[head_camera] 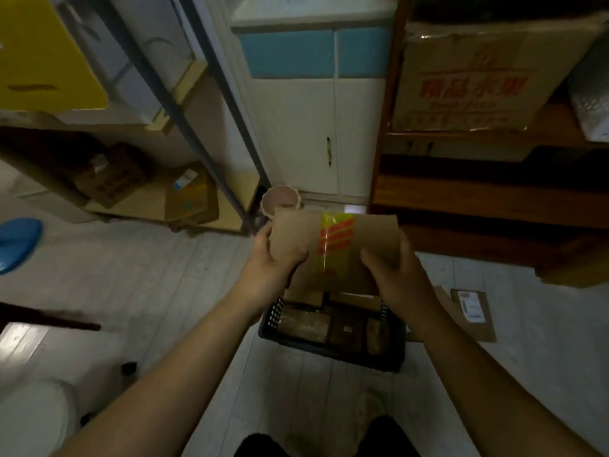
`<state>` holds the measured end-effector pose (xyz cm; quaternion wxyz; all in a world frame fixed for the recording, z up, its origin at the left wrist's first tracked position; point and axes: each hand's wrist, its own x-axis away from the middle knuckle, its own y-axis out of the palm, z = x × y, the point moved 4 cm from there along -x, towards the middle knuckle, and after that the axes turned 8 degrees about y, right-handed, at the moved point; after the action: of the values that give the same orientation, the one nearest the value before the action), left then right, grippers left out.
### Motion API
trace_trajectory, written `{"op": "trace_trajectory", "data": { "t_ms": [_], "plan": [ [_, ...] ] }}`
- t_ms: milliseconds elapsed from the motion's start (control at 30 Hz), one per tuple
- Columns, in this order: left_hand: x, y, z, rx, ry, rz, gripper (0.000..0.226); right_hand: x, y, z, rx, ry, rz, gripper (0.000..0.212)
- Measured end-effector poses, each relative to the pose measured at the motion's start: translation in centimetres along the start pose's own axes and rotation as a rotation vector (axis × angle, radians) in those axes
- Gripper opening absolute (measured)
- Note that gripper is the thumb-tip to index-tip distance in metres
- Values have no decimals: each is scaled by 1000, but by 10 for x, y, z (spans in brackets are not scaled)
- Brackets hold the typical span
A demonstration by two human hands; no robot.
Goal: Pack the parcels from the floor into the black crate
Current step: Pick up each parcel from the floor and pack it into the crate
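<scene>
- Dark trousers show at the bottom edge, cut off by the frame.
- Two hands grip one brown parcel with a yellow-and-red tape band: left hand curled round its left edge, right hand clamped on its right edge.
- It is held above one black crate on the floor.
- At least three wrapped parcels lie inside; blur and the held parcel hide the rest.
- One labelled parcel lies flat on the floor, right of the crate, partly behind the right wrist.
- One pink cup is half hidden.
</scene>
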<state>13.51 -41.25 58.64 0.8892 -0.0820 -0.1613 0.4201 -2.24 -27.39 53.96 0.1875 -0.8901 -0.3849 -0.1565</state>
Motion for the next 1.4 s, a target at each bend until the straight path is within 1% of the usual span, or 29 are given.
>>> {"op": "trace_trajectory", "data": {
  "t_ms": [33, 133, 200, 233, 300, 333, 367, 400, 500, 533, 633, 700, 767, 833, 933, 1000, 1033, 1133, 1233, 1300, 1400],
  "plan": [
    [-13, 1, -12, -12, 1, -29, 61, -8, 5, 7, -25, 21, 5, 74],
    [-49, 8, -60, 7, -59, -136, 62, -32, 21, 37, -61, 106, 38, 69],
    [-71, 14, -95, 25, -89, -215, 56, -47, 33, 66, 34, 159, 111, 63],
    [-81, 18, -114, 19, -110, -257, 55, -54, 39, 81, 97, 177, 157, 64],
    [-99, 27, -158, 3, -158, -344, 64, -69, 52, 119, 146, 200, 196, 79],
    [-106, 33, -179, 0, -191, -376, 66, -76, 59, 143, 154, 226, 191, 86],
    [-112, 38, -201, 10, -222, -401, 65, -84, 65, 168, 168, 254, 185, 89],
    [-118, 44, -223, 16, -248, -423, 63, -91, 69, 188, 174, 279, 183, 86],
    [-128, 69, -288, -42, -280, -470, 64, -108, 78, 235, 165, 343, 188, 58],
    [-131, 78, -311, -70, -292, -464, 66, -114, 81, 254, 154, 380, 167, 55],
    [-139, 113, -382, -184, -306, -426, 76, -139, 82, 318, 158, 499, 88, 65],
    [-141, 131, -413, -241, -323, -416, 75, -152, 80, 346, 193, 532, 78, 74],
    [-142, 154, -447, -236, -348, -422, 74, -164, 76, 380, 301, 572, 83, 87],
    [-143, 173, -476, -261, -380, -430, 70, -174, 75, 409, 405, 610, 71, 95],
    [-145, 196, -510, -357, -421, -467, 62, -190, 77, 446, 455, 608, 41, 97],
    [-152, 207, -528, -455, -393, -499, 67, -202, 76, 466, 482, 610, 34, 96],
    [-155, 213, -536, -467, -378, -509, 70, -207, 76, 474, 492, 603, 35, 95],
    [-162, 223, -552, -452, -384, -478, 71, -224, 77, 486, 477, 562, 59, 92],
    [-171, 229, -555, -471, -346, -435, 73, -240, 80, 494, 476, 558, 63, 89],
    [-180, 233, -565, -438, -350, -476, 80, -248, 83, 501, 471, 577, 55, 88],
    [-186, 237, -573, -385, -412, -649, 94, -254, 87, 512, 432, 610, 40, 86]
  ]
}}
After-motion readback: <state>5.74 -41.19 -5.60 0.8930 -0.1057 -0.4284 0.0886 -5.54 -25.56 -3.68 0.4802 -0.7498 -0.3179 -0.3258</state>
